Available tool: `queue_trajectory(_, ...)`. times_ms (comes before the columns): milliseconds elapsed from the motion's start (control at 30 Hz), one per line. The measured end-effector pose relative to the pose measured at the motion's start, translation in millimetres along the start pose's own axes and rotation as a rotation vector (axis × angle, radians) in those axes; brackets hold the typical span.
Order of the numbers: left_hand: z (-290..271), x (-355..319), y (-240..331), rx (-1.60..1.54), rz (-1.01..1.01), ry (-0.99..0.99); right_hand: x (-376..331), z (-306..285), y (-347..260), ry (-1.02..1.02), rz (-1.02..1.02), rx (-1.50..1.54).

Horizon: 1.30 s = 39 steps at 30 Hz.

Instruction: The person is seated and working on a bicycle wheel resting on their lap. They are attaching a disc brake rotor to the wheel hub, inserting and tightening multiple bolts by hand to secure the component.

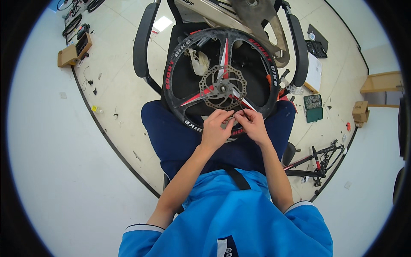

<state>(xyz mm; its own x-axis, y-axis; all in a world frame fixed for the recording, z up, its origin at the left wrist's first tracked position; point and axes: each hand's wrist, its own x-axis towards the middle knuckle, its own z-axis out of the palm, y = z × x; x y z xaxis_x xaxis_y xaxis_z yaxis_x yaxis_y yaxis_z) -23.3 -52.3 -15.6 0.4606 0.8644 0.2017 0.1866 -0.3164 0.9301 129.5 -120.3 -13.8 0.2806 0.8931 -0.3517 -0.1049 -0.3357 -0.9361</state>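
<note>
A black three-spoke bicycle wheel with red and white spokes lies over the chair seat and my lap. On its hub is a silver brake disc with a cut-out pattern. Over the wheel's near rim, my left hand pinches thumb and forefinger together; whatever they hold is too small to name. Close beside it, my right hand closes round a thin dark rod-like tool, which slants up toward the disc's lower edge. My fingers hide its near end.
Beyond the wheel, a light-coloured bike frame rests across the chair, between its black armrests. An open green case of small parts lies on the floor at right. Further down is a black bike frame. A cardboard box stands far left.
</note>
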Motion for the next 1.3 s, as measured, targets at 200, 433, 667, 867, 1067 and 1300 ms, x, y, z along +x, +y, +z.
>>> queue_trajectory(200,1,5,-5,-0.006,0.018,0.025,8,6,4,0.096,-0.079,-0.016)
queue_trajectory(433,5,36,-28,0.212,0.16,0.239,6,0,1,0.103,0.067,0.286)
queue_trajectory(667,8,44,-40,0.279,0.211,0.278,-4,-2,6,0.13,0.116,0.209)
queue_trajectory(867,7,43,-40,0.255,0.165,0.253,-3,-1,6,0.115,0.11,0.18)
queue_trajectory(1067,7,45,-40,0.243,0.162,0.264,3,3,1,0.105,0.094,0.216)
queue_trajectory(1300,7,43,-37,0.242,0.136,0.249,5,6,-4,0.091,0.088,0.226)
